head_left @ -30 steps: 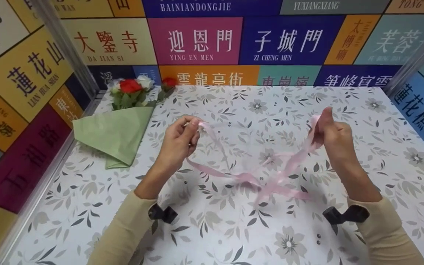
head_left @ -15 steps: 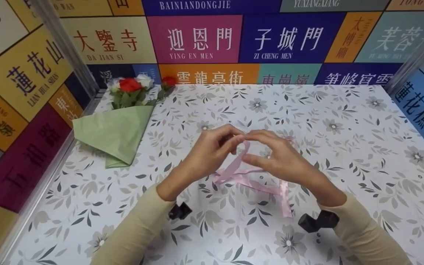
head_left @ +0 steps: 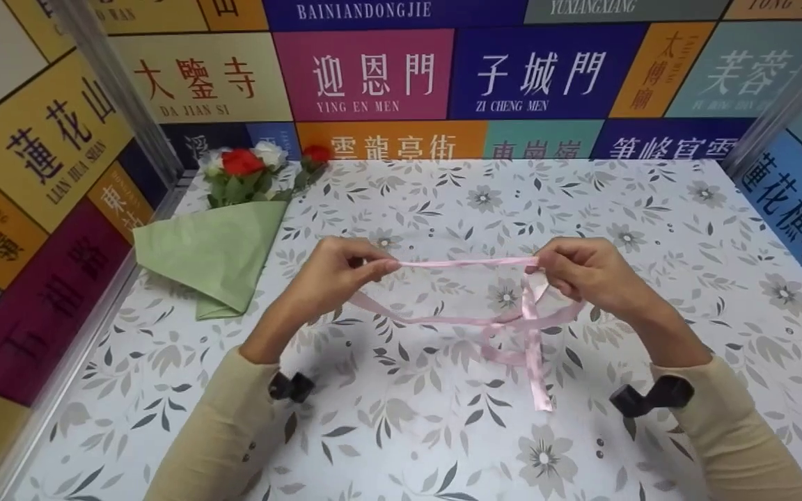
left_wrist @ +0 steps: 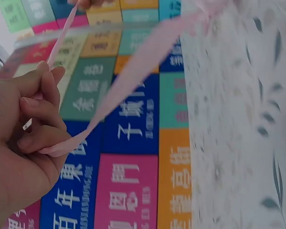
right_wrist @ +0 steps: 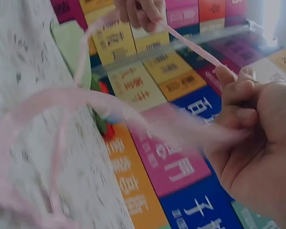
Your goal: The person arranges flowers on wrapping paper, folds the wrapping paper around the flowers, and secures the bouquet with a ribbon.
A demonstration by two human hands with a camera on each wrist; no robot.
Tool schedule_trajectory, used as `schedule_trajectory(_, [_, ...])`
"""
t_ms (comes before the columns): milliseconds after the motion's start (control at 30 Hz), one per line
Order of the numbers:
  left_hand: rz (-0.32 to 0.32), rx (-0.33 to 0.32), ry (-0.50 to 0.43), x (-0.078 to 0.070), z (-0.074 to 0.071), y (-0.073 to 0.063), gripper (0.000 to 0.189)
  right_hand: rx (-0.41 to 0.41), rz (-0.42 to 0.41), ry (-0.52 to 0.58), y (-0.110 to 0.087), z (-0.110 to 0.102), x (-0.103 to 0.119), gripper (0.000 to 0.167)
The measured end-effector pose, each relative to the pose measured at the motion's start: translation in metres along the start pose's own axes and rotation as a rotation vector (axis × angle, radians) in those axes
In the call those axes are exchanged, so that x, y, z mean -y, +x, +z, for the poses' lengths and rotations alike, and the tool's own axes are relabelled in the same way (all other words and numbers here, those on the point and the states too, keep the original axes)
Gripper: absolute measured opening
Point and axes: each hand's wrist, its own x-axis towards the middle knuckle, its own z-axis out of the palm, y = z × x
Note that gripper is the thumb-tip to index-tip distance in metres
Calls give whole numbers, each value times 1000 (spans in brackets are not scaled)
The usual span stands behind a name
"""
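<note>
Carefully, I pinch the pink ribbon in my left grip and right grip, its upper span straight above the table; level, gentle tension should spare the loose loops tangling.

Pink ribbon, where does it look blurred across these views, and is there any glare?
Head view: the ribbon looks fairly clear; left wrist view: it softens toward the upper right; right wrist view: it smears strongly beside the right hand, with bright glare near the upper right corner.
</note>
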Motion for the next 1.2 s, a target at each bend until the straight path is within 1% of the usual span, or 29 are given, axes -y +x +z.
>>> schedule_trajectory(67, [-22, 18, 47, 7, -12, -5, 15, -10, 22, -90, -7, -11, -2, 20])
schedule_trajectory(133, [-30, 46, 100, 13, -25, -11, 14, -21, 64, -188, -14, -21, -2, 17])
schedule_trajectory(200, [-42, 71, 144, 19, -41, -19, 13, -36, 131, -286, -23, -34, -2, 14])
schedule_trajectory(300, [-67, 77, 193, 28, -70, -30, 13, -74, 243, -399, -38, -57, -1, 9])
schedule_trajectory(367, [-74, 61, 234, 34, -91, -38, 13, -95, 311, -457, -49, -72, -2, 7])
schedule_trajectory(433, [-79, 28, 278, 38, -110, -48, 13, -107, 353, -494, -59, -86, -4, 8])
schedule_trajectory(500, [-85, -8, 324, 40, -128, -59, 13, -114, 394, -527, -68, -97, -7, 11])
schedule_trajectory(567, [-115, -34, 376, 41, -145, -71, 14, -139, 446, -568, -76, -106, -10, 18])
schedule_trajectory(667, [-207, -39, 437, 43, -166, -90, 20, -179, 548, -638, -88, -120, -16, 34])
schedule_trajectory(733, [-305, -31, 486, 48, -179, -103, 27, -189, 620, -688, -95, -129, -22, 44])
schedule_trajectory(800, [-404, -28, 537, 57, -191, -116, 34, -165, 674, -714, -104, -139, -31, 50])
schedule_trajectory(867, [-492, -35, 578, 73, -202, -130, 38, -125, 709, -733, -113, -147, -40, 51])
schedule_trajectory(900, [-523, -43, 598, 82, -208, -137, 38, -106, 726, -739, -117, -150, -45, 52])
schedule_trajectory(933, [-539, -54, 611, 92, -212, -143, 37, -86, 744, -736, -120, -153, -48, 52])
schedule_trajectory(1033, [-584, -57, 632, 118, -223, -156, 34, -47, 781, -755, -129, -158, -57, 51])
schedule_trajectory(1100, [-612, -52, 647, 130, -227, -160, 33, -48, 816, -758, -131, -160, -61, 53])
schedule_trajectory(1200, [-712, -32, 635, 143, -232, -163, 34, -65, 835, -772, -134, -161, -67, 58])
